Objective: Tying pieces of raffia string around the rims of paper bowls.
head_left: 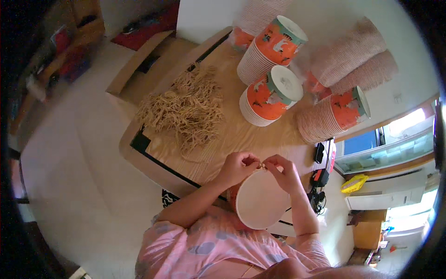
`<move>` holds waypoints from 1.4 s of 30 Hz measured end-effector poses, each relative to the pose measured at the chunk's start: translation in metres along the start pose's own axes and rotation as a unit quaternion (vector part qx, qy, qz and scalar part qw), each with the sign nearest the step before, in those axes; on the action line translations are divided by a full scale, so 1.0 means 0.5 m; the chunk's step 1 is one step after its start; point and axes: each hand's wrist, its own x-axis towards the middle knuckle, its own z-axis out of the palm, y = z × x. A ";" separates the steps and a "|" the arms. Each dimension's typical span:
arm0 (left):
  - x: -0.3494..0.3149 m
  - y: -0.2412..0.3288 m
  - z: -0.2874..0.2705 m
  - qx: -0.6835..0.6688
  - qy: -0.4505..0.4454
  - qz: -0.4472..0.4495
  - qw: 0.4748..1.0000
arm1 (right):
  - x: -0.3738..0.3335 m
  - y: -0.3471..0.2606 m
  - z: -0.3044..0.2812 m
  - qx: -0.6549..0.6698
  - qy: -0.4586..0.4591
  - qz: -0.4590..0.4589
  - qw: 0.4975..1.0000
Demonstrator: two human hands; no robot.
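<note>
Daylight blazing in from the window at right, glass burnt out to white, softer light across the table, far left sinking into grainy gloom, edges bowing hard, corners swallowed in black.

Pale floor lies left of the wooden table. A wall rises behind; a window glows at right.

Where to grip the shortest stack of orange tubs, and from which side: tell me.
Probably best cupped on opposite sides, low around its nested rims, coming from the wearer's side. The shortest stack stands base-up and widens downward, so a low hold should slip less; a taller stack crowds behind.
</note>
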 end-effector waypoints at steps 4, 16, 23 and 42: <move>-0.001 0.003 -0.014 -0.046 -0.015 -0.049 0.998 | -0.014 -0.010 0.012 0.017 0.006 0.001 1.000; -0.007 0.022 -0.037 -0.085 -0.060 -0.104 0.989 | -0.007 -0.007 0.013 0.012 0.020 -0.024 0.999; -0.008 0.023 -0.030 -0.099 -0.053 -0.082 0.990 | 0.029 0.008 0.004 0.001 -0.026 -0.039 0.999; -0.006 0.019 -0.005 0.045 0.017 0.038 0.998 | 0.033 -0.003 0.002 -0.029 -0.024 -0.037 0.999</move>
